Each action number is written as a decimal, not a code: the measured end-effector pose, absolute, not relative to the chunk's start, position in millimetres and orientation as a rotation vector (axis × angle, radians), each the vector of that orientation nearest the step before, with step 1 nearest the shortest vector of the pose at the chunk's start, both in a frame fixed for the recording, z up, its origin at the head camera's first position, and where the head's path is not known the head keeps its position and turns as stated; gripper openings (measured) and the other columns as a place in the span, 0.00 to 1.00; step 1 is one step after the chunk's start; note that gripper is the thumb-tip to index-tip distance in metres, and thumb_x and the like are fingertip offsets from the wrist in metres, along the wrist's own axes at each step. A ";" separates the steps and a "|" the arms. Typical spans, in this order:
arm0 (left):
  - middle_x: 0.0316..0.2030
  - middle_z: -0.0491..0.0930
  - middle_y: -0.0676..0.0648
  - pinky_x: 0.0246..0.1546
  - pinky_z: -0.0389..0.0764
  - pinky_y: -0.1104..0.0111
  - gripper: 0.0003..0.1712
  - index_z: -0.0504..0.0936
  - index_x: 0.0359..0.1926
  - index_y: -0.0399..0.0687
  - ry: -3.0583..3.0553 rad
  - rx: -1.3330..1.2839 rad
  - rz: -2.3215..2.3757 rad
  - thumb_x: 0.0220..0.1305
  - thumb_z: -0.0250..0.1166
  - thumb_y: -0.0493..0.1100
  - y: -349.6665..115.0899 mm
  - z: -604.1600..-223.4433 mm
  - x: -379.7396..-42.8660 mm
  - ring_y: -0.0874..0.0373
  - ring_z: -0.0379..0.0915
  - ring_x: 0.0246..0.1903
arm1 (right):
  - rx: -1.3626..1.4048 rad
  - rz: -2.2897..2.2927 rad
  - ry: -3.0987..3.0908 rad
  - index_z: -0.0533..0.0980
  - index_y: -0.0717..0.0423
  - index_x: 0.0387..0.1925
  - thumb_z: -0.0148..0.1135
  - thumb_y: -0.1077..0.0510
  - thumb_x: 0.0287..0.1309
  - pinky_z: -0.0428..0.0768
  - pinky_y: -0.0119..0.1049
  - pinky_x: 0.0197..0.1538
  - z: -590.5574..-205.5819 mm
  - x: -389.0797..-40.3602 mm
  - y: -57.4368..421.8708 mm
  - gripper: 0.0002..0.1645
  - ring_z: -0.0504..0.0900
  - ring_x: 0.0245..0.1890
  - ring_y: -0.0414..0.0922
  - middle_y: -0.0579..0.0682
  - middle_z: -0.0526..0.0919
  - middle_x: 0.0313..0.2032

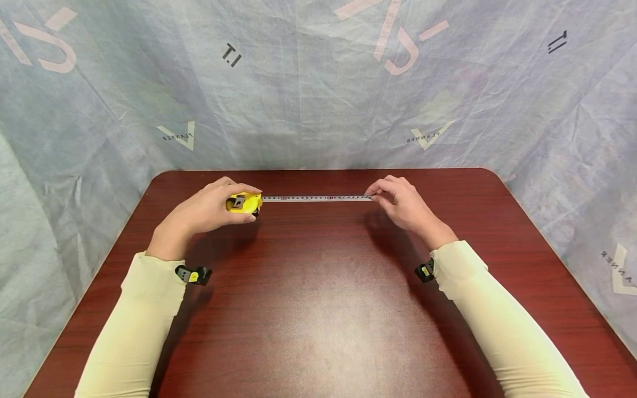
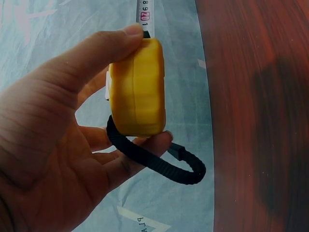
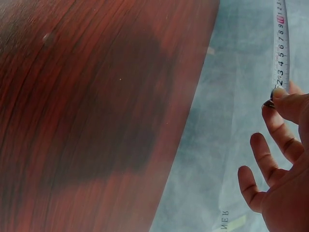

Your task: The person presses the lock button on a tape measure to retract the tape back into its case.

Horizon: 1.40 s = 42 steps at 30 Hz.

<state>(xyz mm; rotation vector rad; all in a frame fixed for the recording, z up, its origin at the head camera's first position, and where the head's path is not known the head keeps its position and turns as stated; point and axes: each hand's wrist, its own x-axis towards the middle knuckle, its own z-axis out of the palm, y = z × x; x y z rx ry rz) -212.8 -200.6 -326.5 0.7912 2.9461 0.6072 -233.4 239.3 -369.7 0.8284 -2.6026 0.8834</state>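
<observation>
Reddish-brown table [image 1: 308, 326] beneath two grips: left hand [image 1: 204, 207] around yellow tape measure [image 1: 250, 204], right hand [image 1: 404, 204] on blade end [image 3: 281, 77]

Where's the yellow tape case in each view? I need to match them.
Head: the yellow case is left of centre, in the left hand.
Left wrist: upper middle, the black strap looped below it.
Right wrist: not in the picture.
Shared landmark: the white tape blade, visible in all three views.
</observation>
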 end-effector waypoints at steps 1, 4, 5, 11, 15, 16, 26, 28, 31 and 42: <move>0.49 0.76 0.43 0.48 0.72 0.54 0.32 0.81 0.65 0.59 2.945 0.791 0.608 0.60 0.77 0.53 -200.2 -326.5 -212.8 0.50 0.71 0.48 | 0.830 0.884 -2.602 0.84 0.49 0.41 0.68 0.69 0.64 0.67 0.55 0.53 -369.9 -233.5 238.9 0.11 0.74 0.47 0.53 0.48 0.81 0.39; 0.49 0.76 0.43 0.48 0.72 0.54 0.32 0.81 0.65 0.59 2.943 0.791 0.606 0.60 0.77 0.53 -198.8 -326.6 -212.9 0.50 0.71 0.48 | 0.834 0.883 -2.600 0.84 0.49 0.41 0.69 0.68 0.64 0.67 0.56 0.54 -369.9 -233.5 237.9 0.11 0.74 0.47 0.54 0.48 0.82 0.39; 0.49 0.76 0.43 0.48 0.72 0.54 0.32 0.80 0.65 0.59 2.942 0.792 0.606 0.60 0.77 0.53 -198.3 -326.7 -213.0 0.50 0.71 0.48 | 0.833 0.881 -2.601 0.84 0.49 0.41 0.69 0.68 0.64 0.67 0.56 0.54 -369.9 -233.5 237.6 0.10 0.74 0.48 0.54 0.48 0.82 0.40; 0.49 0.75 0.43 0.48 0.72 0.53 0.32 0.80 0.66 0.58 2.933 0.789 0.610 0.60 0.77 0.53 -196.2 -327.3 -213.3 0.50 0.71 0.48 | 0.821 0.878 -2.620 0.84 0.49 0.41 0.68 0.67 0.65 0.67 0.57 0.54 -369.0 -232.7 235.2 0.10 0.74 0.48 0.54 0.48 0.82 0.40; 0.50 0.75 0.43 0.48 0.73 0.53 0.33 0.80 0.66 0.59 2.929 0.779 0.600 0.61 0.77 0.54 -195.3 -328.0 -213.8 0.50 0.71 0.47 | 0.819 0.885 -2.630 0.84 0.51 0.42 0.68 0.67 0.65 0.66 0.58 0.54 -368.8 -232.2 233.6 0.09 0.74 0.48 0.54 0.49 0.82 0.40; 0.50 0.75 0.43 0.48 0.73 0.53 0.33 0.80 0.66 0.59 2.926 0.778 0.598 0.61 0.77 0.54 -195.0 -328.2 -214.0 0.50 0.71 0.48 | 0.817 0.887 -2.632 0.84 0.52 0.42 0.68 0.67 0.65 0.66 0.58 0.54 -368.8 -232.1 233.2 0.08 0.74 0.48 0.54 0.49 0.82 0.40; 0.51 0.74 0.42 0.50 0.73 0.52 0.33 0.79 0.67 0.59 2.905 0.774 0.591 0.62 0.76 0.55 -190.5 -327.8 -214.9 0.48 0.71 0.48 | 0.819 0.882 -2.633 0.84 0.49 0.42 0.68 0.67 0.65 0.66 0.57 0.53 -369.1 -231.7 230.1 0.10 0.74 0.48 0.53 0.48 0.81 0.40; 0.51 0.75 0.42 0.50 0.74 0.52 0.33 0.79 0.67 0.59 2.907 0.773 0.594 0.62 0.76 0.55 -189.6 -327.9 -215.0 0.48 0.71 0.48 | 0.817 0.881 -2.633 0.84 0.49 0.42 0.68 0.67 0.65 0.66 0.57 0.53 -368.9 -232.0 229.9 0.10 0.74 0.48 0.54 0.48 0.81 0.40; 0.51 0.75 0.42 0.49 0.73 0.52 0.33 0.79 0.67 0.59 2.909 0.774 0.597 0.62 0.76 0.55 -188.6 -327.9 -215.3 0.48 0.71 0.47 | 0.811 0.877 -2.636 0.84 0.48 0.42 0.68 0.67 0.65 0.66 0.57 0.53 -368.6 -232.4 229.5 0.10 0.74 0.48 0.53 0.48 0.82 0.40; 0.50 0.75 0.43 0.49 0.73 0.53 0.33 0.79 0.66 0.61 2.908 0.763 0.617 0.61 0.77 0.56 -185.2 -328.6 -216.6 0.49 0.71 0.47 | 0.804 0.893 -2.631 0.84 0.47 0.41 0.68 0.66 0.65 0.66 0.56 0.53 -368.4 -234.5 227.4 0.10 0.73 0.48 0.52 0.47 0.82 0.40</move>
